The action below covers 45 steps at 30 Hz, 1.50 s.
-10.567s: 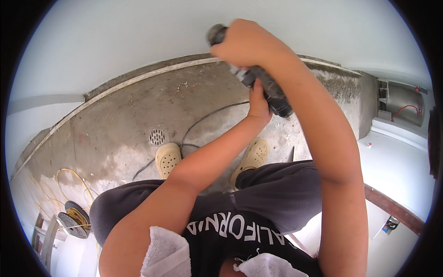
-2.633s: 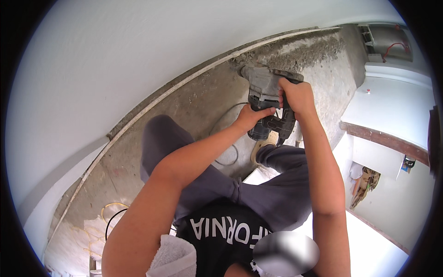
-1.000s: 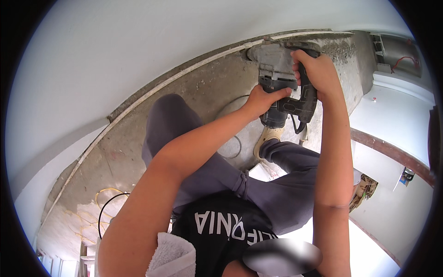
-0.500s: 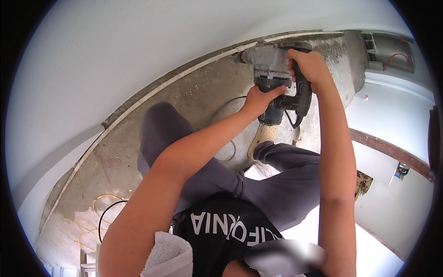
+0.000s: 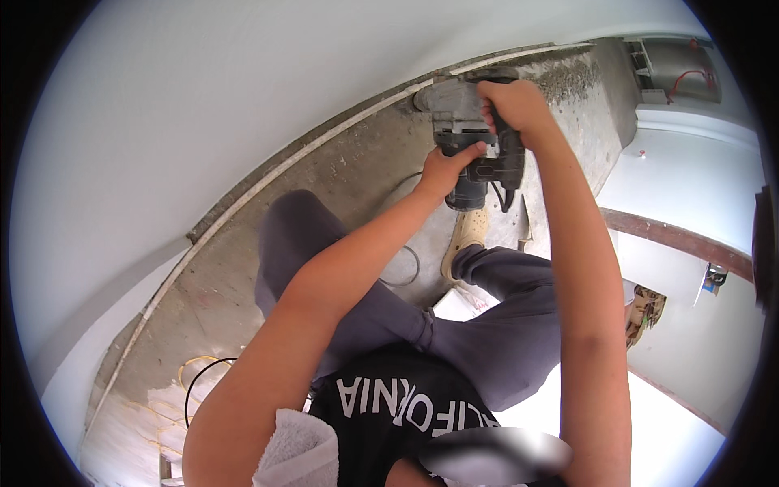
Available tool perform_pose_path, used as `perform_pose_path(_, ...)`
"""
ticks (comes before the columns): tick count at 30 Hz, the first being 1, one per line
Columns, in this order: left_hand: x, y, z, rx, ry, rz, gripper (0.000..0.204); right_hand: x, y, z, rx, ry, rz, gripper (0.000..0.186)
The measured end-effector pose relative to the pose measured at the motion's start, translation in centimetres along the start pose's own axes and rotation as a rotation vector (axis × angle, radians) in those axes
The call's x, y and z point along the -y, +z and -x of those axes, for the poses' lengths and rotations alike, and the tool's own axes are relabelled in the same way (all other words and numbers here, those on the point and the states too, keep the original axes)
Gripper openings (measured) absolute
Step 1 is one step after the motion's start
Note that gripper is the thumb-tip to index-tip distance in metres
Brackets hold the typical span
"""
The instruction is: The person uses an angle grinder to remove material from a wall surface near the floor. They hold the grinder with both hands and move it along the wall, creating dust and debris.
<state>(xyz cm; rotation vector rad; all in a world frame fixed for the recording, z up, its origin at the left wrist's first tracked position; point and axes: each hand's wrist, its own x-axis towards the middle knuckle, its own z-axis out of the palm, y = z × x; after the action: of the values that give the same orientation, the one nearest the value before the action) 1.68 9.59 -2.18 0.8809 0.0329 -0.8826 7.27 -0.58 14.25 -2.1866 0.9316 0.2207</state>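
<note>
Since the earliest frame we had brought the power drill [image 5: 458,104] round so that its nose pointed left, and our left knee [image 5: 294,223] had come forward over the concrete floor [image 5: 227,268]. The drill was at the floor's wall-side edge, its nose near the pale strip [image 5: 324,140] along the foot of the white wall [image 5: 243,81]; we could not tell whether the tip touched anything. Our right hand [image 5: 518,105] was closed round the upper part of the rear handle, fingers curled through it, while our left hand [image 5: 446,170] was wrapped about the black motor housing, thumb laid across it. A black cable [image 5: 509,199] hung from the handle's lower end. Just below the motor we saw our beige clog [image 5: 468,235], and to its right a dark pointed blade [image 5: 525,217] on the floor. A cable loop [image 5: 418,264] lay to the clog's left. Farther out, yellow cord [image 5: 182,372] was strewn toward the floor's lower left corner, and a brown beam [image 5: 690,242] ran off to our right.
</note>
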Motion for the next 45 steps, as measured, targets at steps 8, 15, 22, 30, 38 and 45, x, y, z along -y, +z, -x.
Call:
perform_pose_path(8, 0.0, -2.0, -1.5, 0.032, -0.054, 0.121, 0.054, -3.1, 1.6, -5.7, -0.031, -0.271, 0.270, 0.024)
perform_pose_path(15, -1.1, -2.4, -1.5, 0.129, -0.117, -0.041, 0.058, -4.9, 1.1, -6.4, -0.106, -0.291, 0.565, 0.027)
perform_pose_path(22, -0.4, -1.4, -1.5, 0.032, -0.136, -0.052, 0.056, -4.3, 0.2, -2.8, 0.065, -0.051, -0.293, 0.031)
perform_pose_path(30, 0.9, -3.0, -1.5, 0.012, -0.169, -0.039, 0.048, -4.6, 0.2, -1.9, 0.149, -0.151, -0.248, 0.042)
perform_pose_path(38, 1.0, -3.7, -1.3, -0.068, -0.209, -0.089, 0.049, -3.5, 0.0, -2.2, 0.144, -0.265, -0.129, 0.042)
perform_pose_path(45, -0.4, -4.6, -1.3, -0.166, -0.272, -0.262, 0.055, -3.8, 0.3, -3.0, 0.001, -0.279, -0.256, 0.052)
